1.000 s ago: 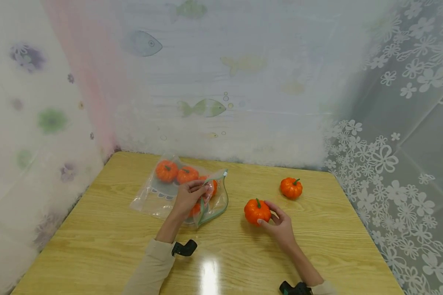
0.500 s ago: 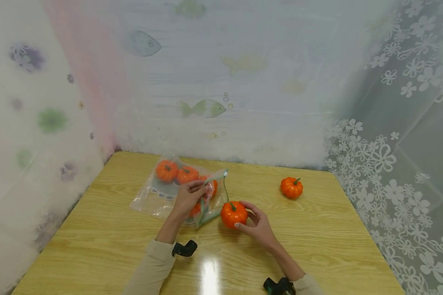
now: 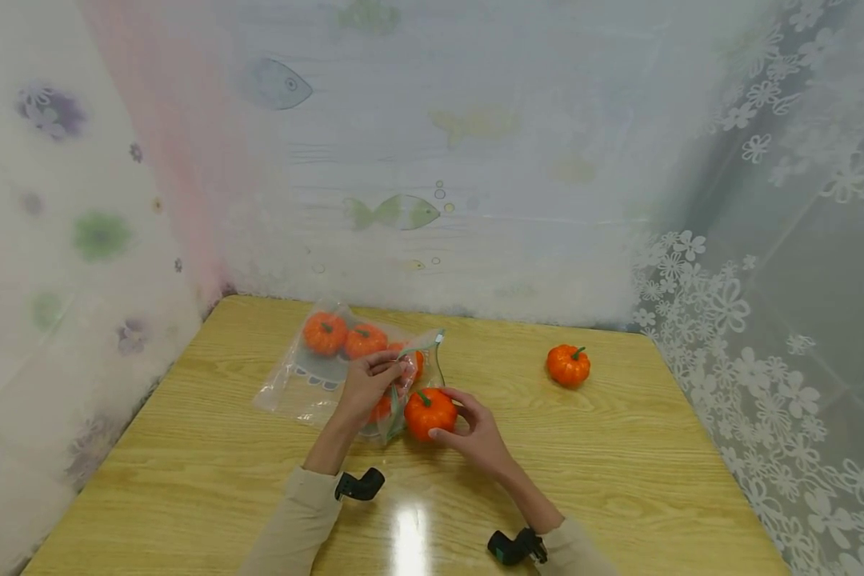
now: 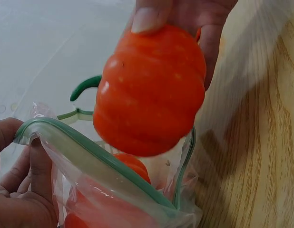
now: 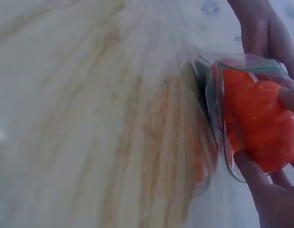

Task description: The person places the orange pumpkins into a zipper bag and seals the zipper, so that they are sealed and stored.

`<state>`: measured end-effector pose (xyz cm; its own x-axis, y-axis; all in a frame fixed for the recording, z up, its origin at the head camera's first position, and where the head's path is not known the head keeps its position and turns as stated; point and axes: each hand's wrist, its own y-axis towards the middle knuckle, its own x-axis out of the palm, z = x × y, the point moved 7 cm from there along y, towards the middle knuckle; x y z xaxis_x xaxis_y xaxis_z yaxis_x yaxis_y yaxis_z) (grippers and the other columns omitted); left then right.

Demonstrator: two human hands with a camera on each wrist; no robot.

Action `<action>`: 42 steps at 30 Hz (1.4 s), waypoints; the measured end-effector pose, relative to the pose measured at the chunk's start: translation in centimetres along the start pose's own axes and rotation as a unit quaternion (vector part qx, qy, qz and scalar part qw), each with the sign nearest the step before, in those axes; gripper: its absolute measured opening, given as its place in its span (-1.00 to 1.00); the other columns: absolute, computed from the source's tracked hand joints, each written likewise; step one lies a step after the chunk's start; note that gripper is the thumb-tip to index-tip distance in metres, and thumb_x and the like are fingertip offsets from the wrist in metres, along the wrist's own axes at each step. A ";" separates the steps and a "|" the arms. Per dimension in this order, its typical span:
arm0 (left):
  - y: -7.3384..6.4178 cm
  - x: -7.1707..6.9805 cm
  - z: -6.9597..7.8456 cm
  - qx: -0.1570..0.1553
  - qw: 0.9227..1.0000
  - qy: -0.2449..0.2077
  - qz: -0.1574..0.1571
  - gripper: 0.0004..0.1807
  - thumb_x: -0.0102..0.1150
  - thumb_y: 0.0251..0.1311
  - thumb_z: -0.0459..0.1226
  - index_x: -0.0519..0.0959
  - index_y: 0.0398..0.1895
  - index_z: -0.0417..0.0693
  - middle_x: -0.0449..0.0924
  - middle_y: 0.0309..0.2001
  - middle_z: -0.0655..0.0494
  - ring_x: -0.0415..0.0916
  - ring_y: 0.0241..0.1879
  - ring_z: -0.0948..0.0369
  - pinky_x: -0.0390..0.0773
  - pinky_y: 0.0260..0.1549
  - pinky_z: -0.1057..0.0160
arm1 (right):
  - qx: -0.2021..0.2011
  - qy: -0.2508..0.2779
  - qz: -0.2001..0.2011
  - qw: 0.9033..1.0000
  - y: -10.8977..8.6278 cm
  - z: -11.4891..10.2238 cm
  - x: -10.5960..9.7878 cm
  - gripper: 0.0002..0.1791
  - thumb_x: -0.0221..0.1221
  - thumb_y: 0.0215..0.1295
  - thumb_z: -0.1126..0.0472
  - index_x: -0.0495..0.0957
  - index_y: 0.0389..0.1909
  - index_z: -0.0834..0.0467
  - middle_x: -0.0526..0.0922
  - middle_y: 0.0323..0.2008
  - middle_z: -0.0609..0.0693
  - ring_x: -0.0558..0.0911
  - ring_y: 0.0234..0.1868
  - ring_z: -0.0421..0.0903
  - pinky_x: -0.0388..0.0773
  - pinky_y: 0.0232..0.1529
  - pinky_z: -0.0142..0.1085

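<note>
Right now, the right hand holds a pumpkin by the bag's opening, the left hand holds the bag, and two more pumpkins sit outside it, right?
Not two: the head view shows only one loose pumpkin on the table outside the bag. The right hand does hold a pumpkin by the opening, and the left hand the bag.

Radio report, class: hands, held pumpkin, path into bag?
Left hand grips bag by its edge. Right hand holds orange pumpkin at open mouth. No obstruction visible.
</note>
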<state>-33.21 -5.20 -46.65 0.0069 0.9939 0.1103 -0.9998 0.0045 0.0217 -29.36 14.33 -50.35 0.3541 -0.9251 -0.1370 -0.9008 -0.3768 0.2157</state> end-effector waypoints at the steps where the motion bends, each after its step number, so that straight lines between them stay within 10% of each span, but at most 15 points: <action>1: 0.0 0.0 0.0 -0.002 1.000 0.001 -0.001 -0.61 0.21 0.39 -0.40 0.52 0.22 -0.42 0.72 -0.13 -0.11 0.66 -0.36 0.30 0.66 -0.30 0.39 | -0.001 -0.004 -0.004 1.000 0.1 0.0 0.2 -0.31 0.37 0.26 0.38 0.41 0.42 0.17 0.38 0.41 0.17 0.46 0.33 0.24 0.68 0.03 -0.24; 34: 0.1 0.5 -0.1 -0.008 1.000 -0.012 -0.016 -0.67 0.20 0.40 -0.39 0.56 0.15 -0.40 0.72 -0.21 0.07 0.67 -0.32 0.30 0.65 -0.34 0.40 | -0.017 -0.040 -0.135 0.990 3.4 -0.4 3.9 -0.26 0.22 0.44 0.35 0.17 0.57 0.12 0.27 0.47 0.15 0.42 0.38 0.18 0.54 0.27 -0.08; 42: 0.1 0.5 -0.1 -0.006 1.000 -0.011 -0.018 -0.68 0.20 0.40 -0.40 0.57 0.14 -0.41 0.74 -0.19 0.05 0.69 -0.29 0.31 0.66 -0.30 0.39 | -0.023 -0.086 -0.104 0.991 3.7 -0.2 3.6 -0.32 0.27 0.41 0.30 0.30 0.51 0.15 0.40 0.40 0.19 0.50 0.31 0.23 0.64 0.13 -0.04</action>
<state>-33.35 -4.69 -46.69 0.0430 0.9905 0.1308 -0.9990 0.0415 0.0139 -31.37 9.60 -49.81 0.4795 -0.8068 -0.3452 -0.7988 -0.5641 0.2089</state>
